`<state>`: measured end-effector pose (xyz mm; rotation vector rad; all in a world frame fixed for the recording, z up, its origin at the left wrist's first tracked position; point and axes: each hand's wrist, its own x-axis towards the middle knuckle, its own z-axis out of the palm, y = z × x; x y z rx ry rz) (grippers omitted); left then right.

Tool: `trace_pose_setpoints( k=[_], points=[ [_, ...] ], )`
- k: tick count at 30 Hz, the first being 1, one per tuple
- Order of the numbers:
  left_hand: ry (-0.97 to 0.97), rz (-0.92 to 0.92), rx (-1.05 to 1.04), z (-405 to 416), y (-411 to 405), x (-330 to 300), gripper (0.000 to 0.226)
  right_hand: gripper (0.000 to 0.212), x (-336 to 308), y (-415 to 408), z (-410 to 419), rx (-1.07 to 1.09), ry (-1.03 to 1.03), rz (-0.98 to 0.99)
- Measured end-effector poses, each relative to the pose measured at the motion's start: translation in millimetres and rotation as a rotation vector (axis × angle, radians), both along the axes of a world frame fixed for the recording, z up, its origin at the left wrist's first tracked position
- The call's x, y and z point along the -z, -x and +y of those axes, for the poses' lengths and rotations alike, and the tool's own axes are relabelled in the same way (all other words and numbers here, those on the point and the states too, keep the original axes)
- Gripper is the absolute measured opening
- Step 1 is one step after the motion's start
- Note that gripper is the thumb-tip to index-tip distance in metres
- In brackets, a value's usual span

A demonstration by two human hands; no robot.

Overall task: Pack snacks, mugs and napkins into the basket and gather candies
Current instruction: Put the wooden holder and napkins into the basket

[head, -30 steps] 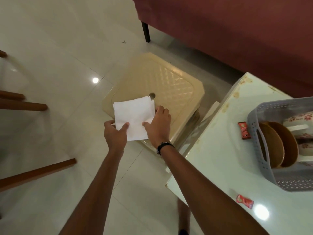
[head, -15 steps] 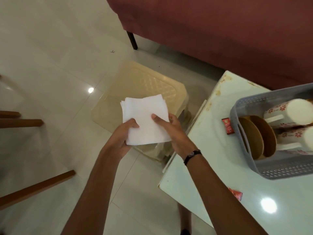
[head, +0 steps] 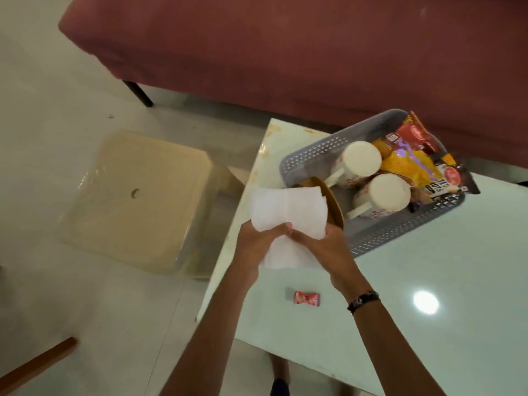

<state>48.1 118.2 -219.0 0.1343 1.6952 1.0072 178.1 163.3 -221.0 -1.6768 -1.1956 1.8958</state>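
Napkins [head: 288,215] were bent between both hands, left hand [head: 258,241] and right hand [head: 325,247] pinching the stack just beside the basket [head: 308,151], probably so it fits near the 2 mugs [head: 371,178].

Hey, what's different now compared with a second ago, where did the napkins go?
Both hands, left hand and right hand, carried the napkins off the plastic stool and rightward over the table, next to the basket. The stack, flat before, is now bent between them. Both hands kept their hold; the mugs and a candy stayed put.
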Motion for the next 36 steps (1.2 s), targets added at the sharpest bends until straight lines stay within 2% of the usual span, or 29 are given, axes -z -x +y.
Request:
trace_pose_setpoints(
  k=[5, 8, 12, 14, 18, 22, 25, 28, 33, 36],
  points=[
    [0.011, 0.297, 0.046, 39.5, -52.3, -3.5, 0.029, 0.044, -5.6, -34.9, 32.4, 0.003, -0.274, -0.280],
    [0.019, 0.502, 0.090, 56.0, -69.0, 0.4, 0.037, 0.033, -5.3, -40.0, 54.5, -0.096, -0.489, -0.457],
    [0.000, 0.624, 0.071, 67.9, -77.9, 9.6, 0.026, 0.028, 2.3, -34.1, 74.6, -0.313, -0.685, -0.716],
    [0.008, 0.669, 0.061, 70.7, -81.0, 13.6, 0.024, 0.029, 10.3, -32.9, 79.0, -0.402, -0.702, -0.712],
    [0.021, 0.705, 0.063, 77.1, -83.9, 17.1, 0.027, 0.042, 21.8, -38.1, 78.9, -0.483, -0.676, -0.582],
    [0.057, 0.712, 0.123, 77.9, -86.9, 16.7, 0.031, 0.039, 32.2, -38.0, 79.0, -0.491, -0.721, -0.655],
    [0.060, 0.713, 0.140, 71.0, -92.2, 18.4, 0.032, 0.046, 33.3, -35.0, 77.5, -0.542, -0.727, -0.709],
    [0.027, 0.742, 0.075, 71.6, -94.3, 19.2, 0.032, 0.033, 28.1, -36.4, 74.7, -0.468, -0.784, -0.682],
    [-0.003, 0.831, 0.013, 82.7, -91.4, 24.1, 0.014, 0.014, 35.7, -41.5, 72.7, -0.362, -1.094, -0.768],
    [-0.027, 0.839, 0.031, 78.5, -95.0, 27.6, 0.013, 0.011, 44.2, -42.3, 72.8, -0.324, -1.114, -0.707]
  ],
)
